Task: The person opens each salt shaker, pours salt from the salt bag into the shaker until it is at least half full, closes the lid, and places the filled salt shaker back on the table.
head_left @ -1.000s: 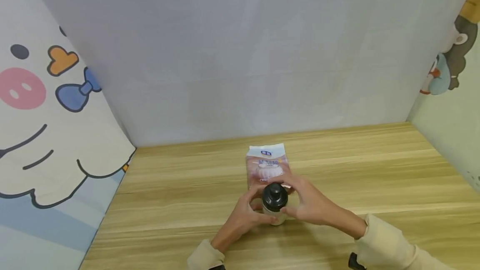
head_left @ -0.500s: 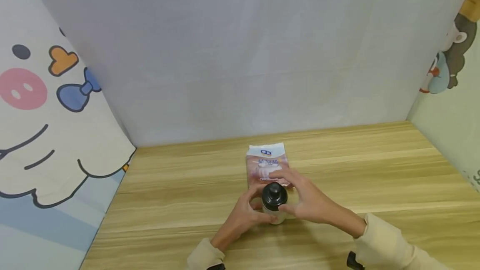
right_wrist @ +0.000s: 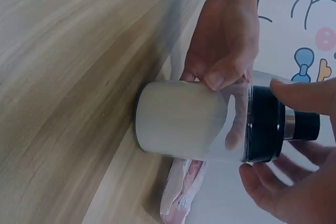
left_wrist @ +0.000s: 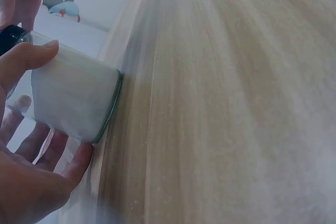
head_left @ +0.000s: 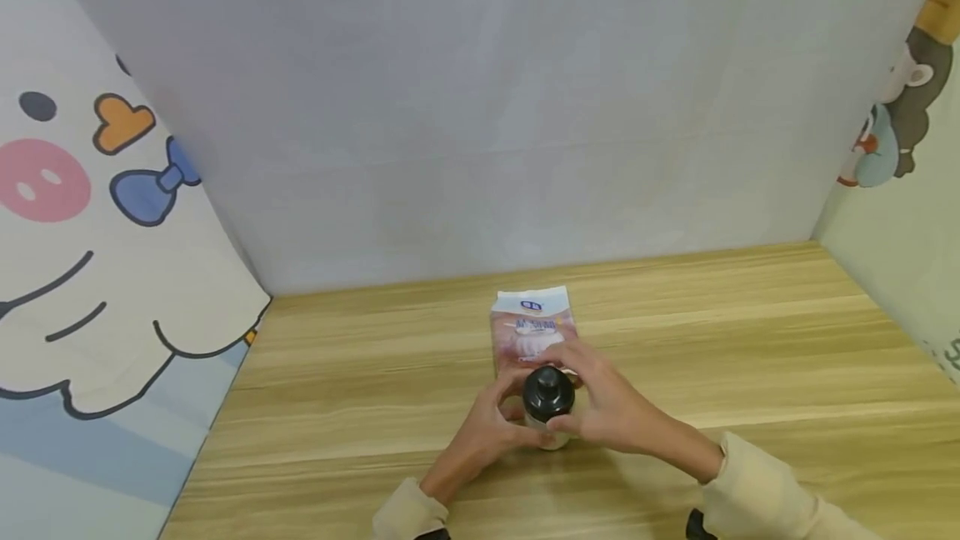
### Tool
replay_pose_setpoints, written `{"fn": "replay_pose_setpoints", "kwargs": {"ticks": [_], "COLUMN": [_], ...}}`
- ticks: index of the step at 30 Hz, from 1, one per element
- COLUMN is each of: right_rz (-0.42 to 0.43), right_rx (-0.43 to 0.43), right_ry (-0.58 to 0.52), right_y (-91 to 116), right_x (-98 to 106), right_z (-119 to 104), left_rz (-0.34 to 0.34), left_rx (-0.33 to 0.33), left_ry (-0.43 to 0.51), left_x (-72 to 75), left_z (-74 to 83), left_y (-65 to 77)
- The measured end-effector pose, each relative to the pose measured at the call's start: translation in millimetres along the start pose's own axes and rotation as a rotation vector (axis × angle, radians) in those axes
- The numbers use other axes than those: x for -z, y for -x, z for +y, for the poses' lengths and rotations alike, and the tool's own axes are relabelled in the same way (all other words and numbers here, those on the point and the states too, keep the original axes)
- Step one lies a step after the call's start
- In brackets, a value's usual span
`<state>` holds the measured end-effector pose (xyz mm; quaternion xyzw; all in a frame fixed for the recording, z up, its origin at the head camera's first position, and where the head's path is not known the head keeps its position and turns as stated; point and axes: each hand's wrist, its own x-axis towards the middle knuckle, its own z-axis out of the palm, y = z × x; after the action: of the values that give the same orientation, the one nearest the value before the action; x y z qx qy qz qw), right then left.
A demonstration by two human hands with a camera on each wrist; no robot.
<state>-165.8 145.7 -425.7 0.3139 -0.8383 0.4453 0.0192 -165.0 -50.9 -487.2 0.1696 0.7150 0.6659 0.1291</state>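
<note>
A clear glass jar [right_wrist: 176, 119] stands upright on the wooden table, well filled with a white powder-like content. Its black lid [head_left: 548, 394] has a knob on top and sits on the jar's mouth. My left hand [head_left: 483, 432] holds the glass body from the left, thumb in front and fingers behind, as the left wrist view also shows. From the right, my right hand [head_left: 618, 407] grips the lid's edge, thumb on the near side and fingers curled round the far side. The fingers of this hand hide part of the bag behind.
Just behind the jar lies a pink and white printed bag [head_left: 528, 327] on the wooden table [head_left: 360, 373]. A grey-white wall [head_left: 480, 123] rises at the table's back edge, with cartoon-printed panels at left and right.
My right hand's fingers and thumb have drawn in round the lid, after loosening slightly half a second ago. My left hand and the jar stay nearly in place.
</note>
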Motion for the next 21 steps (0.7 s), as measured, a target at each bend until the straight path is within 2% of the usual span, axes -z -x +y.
{"fn": "replay_pose_setpoints", "kwargs": {"ticks": [4,9,16,21], "right_rz": [0.008,0.063,0.006,0.083], "right_rx": [0.008,-0.05,-0.012,-0.053], "right_ry": [0.004,0.048,-0.016,0.046], "right_y": [0.8,0.6,1.6,0.3], "right_x": [0.3,-3.5,1.1,-2.7], "right_z": [2.5,2.5,3.5,1.5], "left_rz": [-0.003,0.006,0.008,0.01], "left_rx": [0.007,0.01,0.027,0.017], "left_ry": [0.009,0.005,0.012,-0.002], "left_x": [-1.3,-2.3,-3.1,-2.4], "left_z": [-1.8,-3.3,-2.7,-3.2], "left_y": [-1.2,-2.0,-1.7,-1.9]}}
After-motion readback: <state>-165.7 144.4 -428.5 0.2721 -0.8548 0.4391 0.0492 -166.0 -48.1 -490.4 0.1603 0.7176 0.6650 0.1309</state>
